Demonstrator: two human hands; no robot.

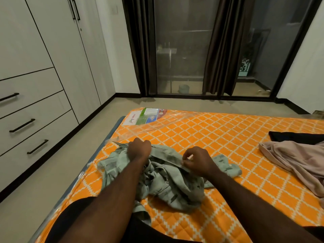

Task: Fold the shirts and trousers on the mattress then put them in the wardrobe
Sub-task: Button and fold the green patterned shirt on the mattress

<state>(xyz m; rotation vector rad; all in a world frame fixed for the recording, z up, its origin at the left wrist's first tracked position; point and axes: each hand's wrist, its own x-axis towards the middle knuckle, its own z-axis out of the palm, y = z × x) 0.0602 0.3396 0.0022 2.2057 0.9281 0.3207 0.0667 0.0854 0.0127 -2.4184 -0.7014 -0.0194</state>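
Observation:
A crumpled pale green patterned shirt (168,183) lies on the orange quilted mattress (219,137) near its left edge. My left hand (139,149) grips the shirt's far edge in a fist. My right hand (197,161) pinches the same edge, by the collar band, a little to the right. A beige garment (296,160) lies bunched at the right side of the mattress, with a black garment (296,136) behind it. The white wardrobe (52,58) stands along the left wall with its doors closed.
Clear plastic wrap with a printed label (149,115) covers the mattress's far corner. Drawers with black handles (22,125) sit low in the wardrobe. Beige floor runs between wardrobe and mattress. Dark curtains (222,46) hang at a glass door ahead.

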